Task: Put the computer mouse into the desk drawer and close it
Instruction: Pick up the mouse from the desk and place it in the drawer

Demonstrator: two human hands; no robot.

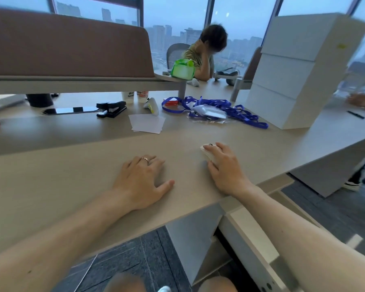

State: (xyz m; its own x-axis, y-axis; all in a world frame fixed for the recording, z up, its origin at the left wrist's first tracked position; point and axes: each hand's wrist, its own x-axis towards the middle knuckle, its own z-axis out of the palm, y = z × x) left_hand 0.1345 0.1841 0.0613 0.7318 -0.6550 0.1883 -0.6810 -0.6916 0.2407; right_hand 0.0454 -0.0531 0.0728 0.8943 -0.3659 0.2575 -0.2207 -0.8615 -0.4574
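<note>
A big pale desk (72, 175) fills most of the view. A tall stack of white boxes (299, 72) is seen on its far right side. A brown screen (67, 45) is raised over the far left side. Under the near right edge of the desk, a drawer (247, 234) is seen pulled out (its inside is mostly hidden by the right arm).

A tangle of blue ribbon (226, 111) is spread on the desk beside the boxes. A few white papers (147, 123) are laid to the left of the ribbon. A black stapler (112, 109) is set further left, and a green bag (182, 69) is seen further back.

The left hand (141, 182) is laid flat on the desk, palm down, with the fingers spread a little. Nothing is held in it, and a ring (144, 159) is worn on one finger.

The right hand (226, 167) is curled over the mouse (208, 152), which is gripped from above. The mouse is white, and it is rested on the desk near the right edge, above the drawer and to the right of the left hand. Only its front end is shown past the fingers.
</note>
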